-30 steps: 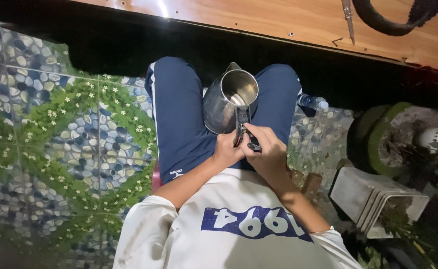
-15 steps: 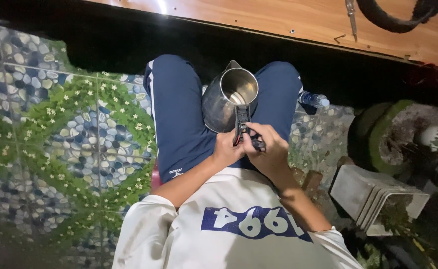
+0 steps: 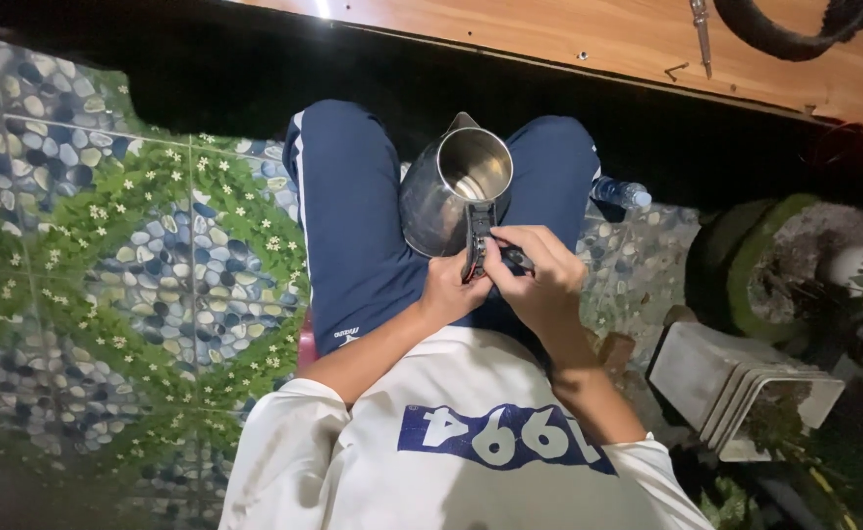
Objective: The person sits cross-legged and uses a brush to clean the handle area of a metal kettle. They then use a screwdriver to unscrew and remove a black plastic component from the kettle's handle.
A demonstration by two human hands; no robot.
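Silver kettle (image 3: 446, 191), navy trousers (image 3: 353, 236), green floral tiles (image 3: 107, 265)

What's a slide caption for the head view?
Seated person's left hand steadies a steel kettle on the lap; right hand works at its handle.

The kettle (image 3: 448, 186) is shiny, smooth metal with a glossy dark plastic handle (image 3: 474, 240) at its near side. Under it, the trousers (image 3: 353, 226) are matt blue cloth. Beyond the kettle runs a smooth wooden bench (image 3: 608, 39); left of it, glazed patterned floor tiles (image 3: 127, 255).
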